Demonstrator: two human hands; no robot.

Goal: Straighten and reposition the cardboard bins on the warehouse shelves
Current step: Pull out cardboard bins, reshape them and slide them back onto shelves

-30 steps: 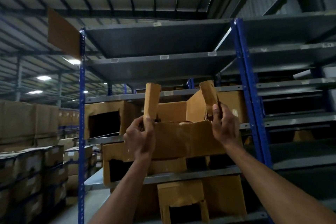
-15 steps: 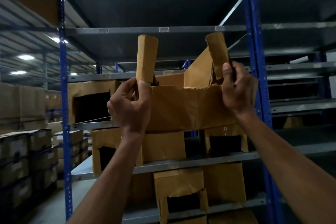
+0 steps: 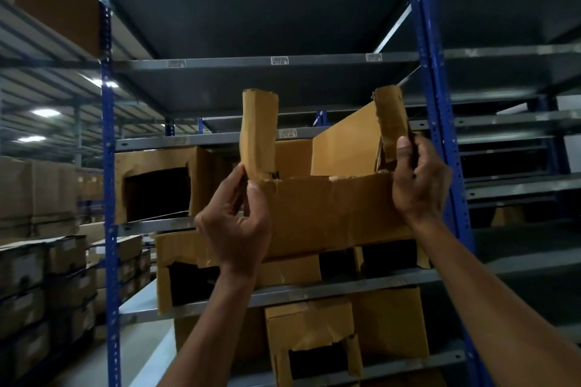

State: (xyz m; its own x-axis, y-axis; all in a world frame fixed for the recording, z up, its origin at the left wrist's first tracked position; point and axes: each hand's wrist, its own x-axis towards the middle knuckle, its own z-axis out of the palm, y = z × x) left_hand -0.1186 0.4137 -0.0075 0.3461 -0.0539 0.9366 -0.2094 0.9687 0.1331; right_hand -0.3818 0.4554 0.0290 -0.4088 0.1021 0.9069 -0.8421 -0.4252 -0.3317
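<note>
I hold the torn brown cardboard bin [image 3: 330, 214] up in front of the blue-posted metal shelving rack [image 3: 432, 110], my left hand [image 3: 234, 226] closed in a grip on its left corner and my right hand [image 3: 419, 181] on its right corner flap. Behind it, to the left, a brown cardboard bin with a cut-out front [image 3: 157, 182] sits on a shelf. Below, another open-fronted cardboard bin [image 3: 176, 267] sits on the next shelf, and a crumpled cardboard bin [image 3: 314, 330] on the shelf under that. Stacked cartons [image 3: 37, 276] stand far left, beyond the rack.
</note>
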